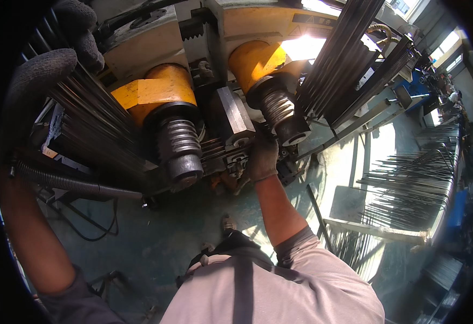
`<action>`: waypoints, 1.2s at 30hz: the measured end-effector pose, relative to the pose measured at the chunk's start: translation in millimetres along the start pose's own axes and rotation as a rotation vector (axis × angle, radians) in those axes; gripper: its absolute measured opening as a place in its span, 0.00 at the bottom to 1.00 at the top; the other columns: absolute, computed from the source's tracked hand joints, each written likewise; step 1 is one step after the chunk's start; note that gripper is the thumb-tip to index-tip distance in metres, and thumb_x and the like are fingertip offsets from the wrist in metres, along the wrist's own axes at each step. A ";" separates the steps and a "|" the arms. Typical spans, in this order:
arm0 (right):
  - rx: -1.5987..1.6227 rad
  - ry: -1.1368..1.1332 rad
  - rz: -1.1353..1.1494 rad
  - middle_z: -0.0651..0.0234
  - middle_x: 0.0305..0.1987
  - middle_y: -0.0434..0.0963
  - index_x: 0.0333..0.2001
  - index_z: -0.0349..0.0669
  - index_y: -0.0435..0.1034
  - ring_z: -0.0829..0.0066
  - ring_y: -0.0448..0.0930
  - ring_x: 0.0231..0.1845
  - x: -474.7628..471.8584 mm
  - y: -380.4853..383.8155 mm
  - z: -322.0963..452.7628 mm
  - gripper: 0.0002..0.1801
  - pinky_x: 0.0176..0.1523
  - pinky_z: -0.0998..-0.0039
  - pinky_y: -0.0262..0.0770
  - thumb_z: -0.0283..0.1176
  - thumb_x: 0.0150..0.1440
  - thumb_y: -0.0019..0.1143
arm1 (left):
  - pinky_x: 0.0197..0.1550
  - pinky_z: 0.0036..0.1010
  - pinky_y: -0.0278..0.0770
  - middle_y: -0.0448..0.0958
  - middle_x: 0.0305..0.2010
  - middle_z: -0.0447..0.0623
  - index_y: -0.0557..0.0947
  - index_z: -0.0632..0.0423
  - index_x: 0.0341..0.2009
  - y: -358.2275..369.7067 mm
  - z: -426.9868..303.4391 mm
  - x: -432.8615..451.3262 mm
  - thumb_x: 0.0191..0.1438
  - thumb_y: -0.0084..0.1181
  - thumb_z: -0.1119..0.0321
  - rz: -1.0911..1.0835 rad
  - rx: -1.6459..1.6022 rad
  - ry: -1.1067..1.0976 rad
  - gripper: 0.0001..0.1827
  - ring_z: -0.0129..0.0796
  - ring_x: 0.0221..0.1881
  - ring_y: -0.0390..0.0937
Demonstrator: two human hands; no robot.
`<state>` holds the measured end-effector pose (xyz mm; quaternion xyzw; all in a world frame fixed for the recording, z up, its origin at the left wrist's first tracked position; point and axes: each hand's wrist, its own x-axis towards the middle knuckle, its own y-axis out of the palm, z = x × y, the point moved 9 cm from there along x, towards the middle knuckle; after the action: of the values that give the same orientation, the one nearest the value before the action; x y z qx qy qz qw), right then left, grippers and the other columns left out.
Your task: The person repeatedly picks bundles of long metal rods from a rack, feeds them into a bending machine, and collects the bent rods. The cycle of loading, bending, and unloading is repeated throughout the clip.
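Note:
My left hand (pixel 44 73), in a grey knit glove, is at the upper left. Its thumb and fingers lie on either side of a bundle of long metal rods (pixel 94 97), which slants down toward the machine. My right hand (pixel 264 157), gloved too, reaches to the lower end of a steel block (pixel 234 111) at the machine's middle. Its fingertips are hidden, so its grip cannot be made out. Either side of the block, a grooved dark spindle (pixel 181 141) and a second grooved spindle (pixel 279 109) project from yellow housings (pixel 165 87). Thin rods (pixel 213 150) run between the left spindle and the block.
More long bars (pixel 341 56) slant along the machine's right side. A coil spring (pixel 62 178) stretches below the left bundle. At right, a rack (pixel 382 231) carries many thin rods (pixel 410 182). A black cable (pixel 94 235) loops near the green floor (pixel 151 243).

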<state>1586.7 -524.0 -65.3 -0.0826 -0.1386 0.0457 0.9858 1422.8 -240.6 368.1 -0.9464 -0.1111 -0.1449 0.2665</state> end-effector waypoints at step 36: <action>0.612 0.420 1.549 0.62 0.31 0.83 0.48 0.35 0.71 0.73 0.85 0.23 -378.2 83.6 394.4 0.22 0.28 0.71 0.86 0.20 0.57 0.80 | 0.55 0.42 0.89 0.84 0.40 0.50 0.81 0.60 0.48 271.3 205.5 -807.7 0.61 0.63 0.80 -1.487 -1.682 -0.088 0.10 0.41 0.47 0.86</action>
<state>1108.2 -425.3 193.4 0.1087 0.1606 0.7250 0.6609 791.2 -463.9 -197.2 -0.5280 -0.5244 -0.2633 -0.6140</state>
